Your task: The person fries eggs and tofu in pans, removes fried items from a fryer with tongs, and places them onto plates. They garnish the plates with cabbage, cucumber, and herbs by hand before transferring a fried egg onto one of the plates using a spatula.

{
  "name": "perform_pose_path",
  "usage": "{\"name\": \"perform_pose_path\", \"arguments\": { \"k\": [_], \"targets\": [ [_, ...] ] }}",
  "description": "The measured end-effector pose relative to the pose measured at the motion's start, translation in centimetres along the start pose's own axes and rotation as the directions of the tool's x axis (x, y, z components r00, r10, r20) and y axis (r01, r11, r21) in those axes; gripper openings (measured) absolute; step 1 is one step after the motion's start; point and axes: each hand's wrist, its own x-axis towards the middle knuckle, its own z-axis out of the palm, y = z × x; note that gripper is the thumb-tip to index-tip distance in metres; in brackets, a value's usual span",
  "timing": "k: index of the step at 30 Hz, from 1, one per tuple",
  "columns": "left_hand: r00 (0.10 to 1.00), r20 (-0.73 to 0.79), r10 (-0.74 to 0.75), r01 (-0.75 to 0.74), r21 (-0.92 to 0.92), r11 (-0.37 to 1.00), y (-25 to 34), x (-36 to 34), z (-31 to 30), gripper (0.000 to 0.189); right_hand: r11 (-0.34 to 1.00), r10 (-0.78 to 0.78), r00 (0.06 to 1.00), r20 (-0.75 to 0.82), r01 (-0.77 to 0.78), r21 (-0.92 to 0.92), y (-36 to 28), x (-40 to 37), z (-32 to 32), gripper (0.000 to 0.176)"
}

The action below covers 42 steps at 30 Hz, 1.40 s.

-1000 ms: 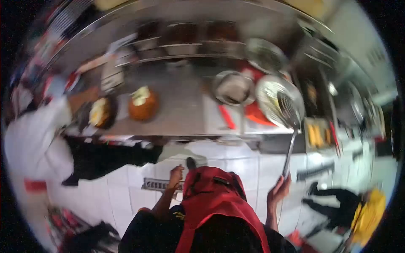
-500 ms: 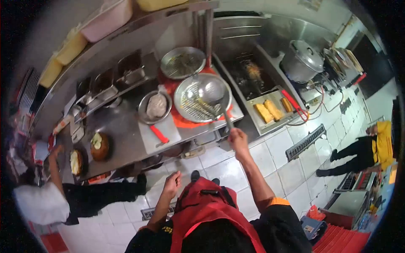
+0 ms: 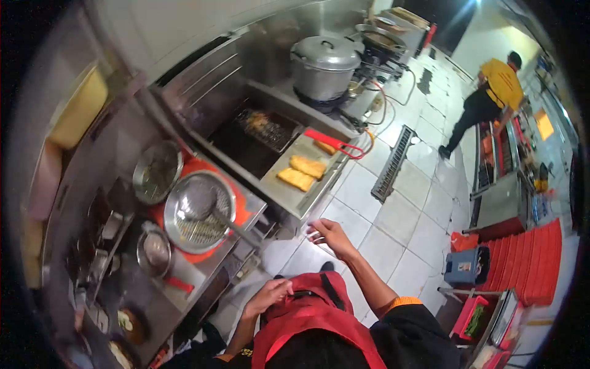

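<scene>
Right hand (image 3: 330,236) loosely open
Skimmer (image 3: 200,202) rests in the colander (image 3: 206,236) left of it; left hand (image 3: 268,296) is by the apron (image 3: 307,317), fingertips indistinct, so I cannot tell its grip

From here, the large colander (image 3: 222,192) sits at the worktop's (image 3: 150,310) right end, a skimmer (image 3: 199,200) in it, handle reaching past the front edge. Behind is another colander (image 3: 174,161); left, a bowl (image 3: 165,269). Right of the worktop stands the fryer (image 3: 218,157), a basket (image 3: 278,136) inside, fried pieces (image 3: 301,173) on its front tray (image 3: 298,146). Beyond, a stockpot (image 3: 322,77).
</scene>
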Motion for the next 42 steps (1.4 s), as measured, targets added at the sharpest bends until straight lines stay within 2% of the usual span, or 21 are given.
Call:
{"name": "perform_pose_path", "arguments": {
  "k": [1,4,5,7,9,11,13,16,18,19,20,23,25,26,27,29,30,32,35,37,42],
  "targets": [
    [0.996,0.093,-0.008,0.005,0.035,0.999,1.1,1.6,0.7,0.027,1.000,-0.019,0.996,-0.092,0.021,0.020,0.0,-0.3,-2.2,0.040],
    [0.995,0.096,-0.019,0.011,0.088,0.996,4.3,7.2,3.8,0.026,0.996,-0.056,0.977,-0.204,0.070,0.061,-0.7,-1.0,-10.0,0.041],
    [0.993,0.110,-0.028,0.016,0.108,0.994,5.1,9.6,4.8,0.026,0.995,-0.091,0.967,-0.237,0.096,0.010,-1.1,-1.3,-12.7,0.041],
    [0.972,-0.183,0.150,-0.155,-0.011,0.988,6.5,14.8,6.3,0.024,0.991,-0.135,0.953,-0.272,0.130,-0.039,-1.8,-1.0,-17.9,0.042],
    [0.917,-0.335,0.217,-0.282,-0.161,0.946,9.9,19.8,7.7,0.022,0.972,-0.215,0.918,-0.332,0.168,-0.165,-2.4,-0.4,-23.3,0.042],
    [0.854,-0.494,0.163,-0.348,-0.310,0.885,12.7,25.1,7.5,0.024,0.969,-0.223,0.909,-0.352,0.168,-0.182,-3.9,-0.1,-27.3,0.041],
    [0.772,-0.605,0.195,-0.462,-0.324,0.825,15.5,29.1,7.2,0.028,0.962,-0.258,0.909,-0.326,0.212,-0.170,-4.5,0.4,-30.7,0.039],
    [0.706,-0.680,0.198,-0.482,-0.256,0.838,19.4,33.6,5.3,0.035,0.965,-0.254,0.922,-0.292,0.219,-0.147,-6.0,2.2,-33.9,0.038],
    [0.704,-0.705,0.087,-0.342,-0.229,0.911,21.9,36.0,4.6,0.041,0.963,-0.257,0.932,-0.255,0.225,-0.148,-7.2,4.0,-35.4,0.035],
    [0.728,-0.673,0.133,-0.358,-0.208,0.910,22.2,37.7,3.4,0.042,0.962,-0.257,0.942,-0.215,0.227,-0.153,-7.8,5.1,-36.2,0.035],
    [0.739,-0.651,0.175,-0.380,-0.188,0.906,22.3,38.5,2.0,0.044,0.959,-0.269,0.943,-0.194,0.243,-0.147,-8.2,6.1,-37.0,0.033],
    [0.615,-0.786,0.055,-0.361,-0.219,0.906,22.9,40.7,2.1,0.043,0.975,-0.223,0.971,-0.084,0.224,-0.007,-10.0,8.9,-38.1,0.025],
    [0.617,-0.787,0.016,-0.442,-0.330,0.835,23.5,41.6,1.6,0.038,0.969,-0.243,0.970,-0.030,0.241,-0.057,-9.3,11.2,-39.9,0.024],
    [0.649,-0.761,-0.008,-0.499,-0.434,0.750,24.7,41.7,2.3,0.034,0.985,-0.175,0.984,-0.042,0.174,-0.015,-10.3,11.5,-40.0,0.025],
    [0.629,-0.777,-0.021,-0.521,-0.441,0.731,24.3,42.5,1.5,0.034,0.986,-0.162,0.987,-0.006,0.162,-0.030,-10.5,11.7,-40.5,0.025],
    [0.547,-0.803,0.236,-0.645,-0.225,0.730,23.7,44.1,-0.8,0.022,0.993,-0.084,0.996,-0.037,0.080,-0.090,-11.3,12.6,-42.0,0.024],
    [0.524,-0.823,0.221,-0.662,-0.230,0.713,23.8,44.0,-0.3,0.022,0.991,-0.072,0.997,-0.004,0.071,-0.112,-11.5,12.8,-42.6,0.024],
    [0.385,-0.883,0.270,-0.661,-0.059,0.748,25.2,43.1,1.7,0.016,0.992,-0.037,0.999,-0.017,0.035,-0.124,-11.9,13.7,-43.8,0.024],
    [0.336,-0.895,0.292,-0.723,-0.047,0.689,25.0,43.8,3.8,0.021,0.994,0.004,1.000,0.029,-0.001,-0.107,-11.5,15.6,-45.1,0.024],
    [0.341,-0.910,0.236,-0.695,-0.075,0.715,26.3,42.7,5.5,0.020,0.992,-0.009,0.996,0.086,0.020,-0.127,-12.1,16.8,-45.4,0.024],
    [0.290,-0.884,0.366,-0.781,0.002,0.624,27.2,42.2,7.6,0.017,0.978,0.027,0.980,0.199,0.015,-0.207,-13.9,18.7,-45.6,0.022]
  ]
}}
